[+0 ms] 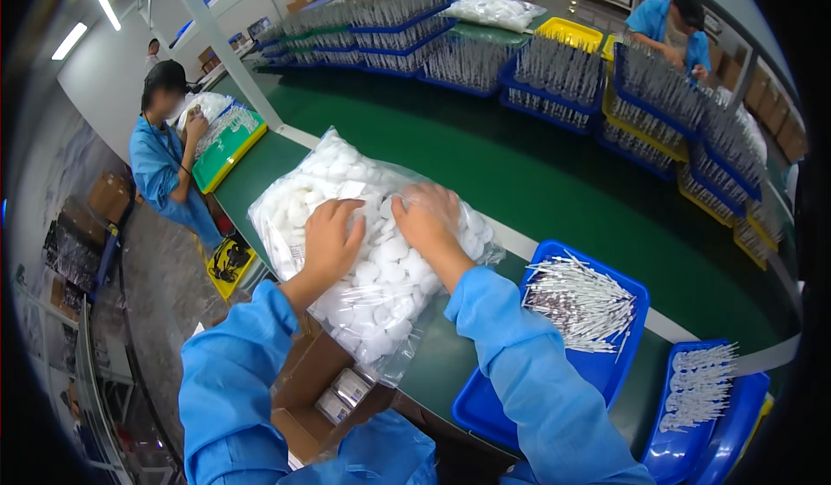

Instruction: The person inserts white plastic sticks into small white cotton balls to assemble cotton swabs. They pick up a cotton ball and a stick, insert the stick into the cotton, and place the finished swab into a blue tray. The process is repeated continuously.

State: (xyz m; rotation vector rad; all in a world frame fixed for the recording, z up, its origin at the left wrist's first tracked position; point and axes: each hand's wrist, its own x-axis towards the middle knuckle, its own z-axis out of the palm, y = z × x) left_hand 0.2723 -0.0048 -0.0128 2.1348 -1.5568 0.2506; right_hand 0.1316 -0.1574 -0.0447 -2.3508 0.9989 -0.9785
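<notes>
A large clear plastic bag full of white round, disc-like pieces lies across the near edge of the green bench. My left hand rests on top of it, with thumb and fingers apart. Just to its right, my right hand is spread over the pieces, and its fingertips look hazy, seemingly behind the clear film. Neither hand shows a piece lifted from the bag. Right of the bag, a blue tray contains a heap of thin white sticks.
Another blue tray with white sticks in rows stands at lower right. An open cardboard box is below the bag. Stacked trays of upright sticks line the green belt's far side. A co-worker stands left; others are beyond.
</notes>
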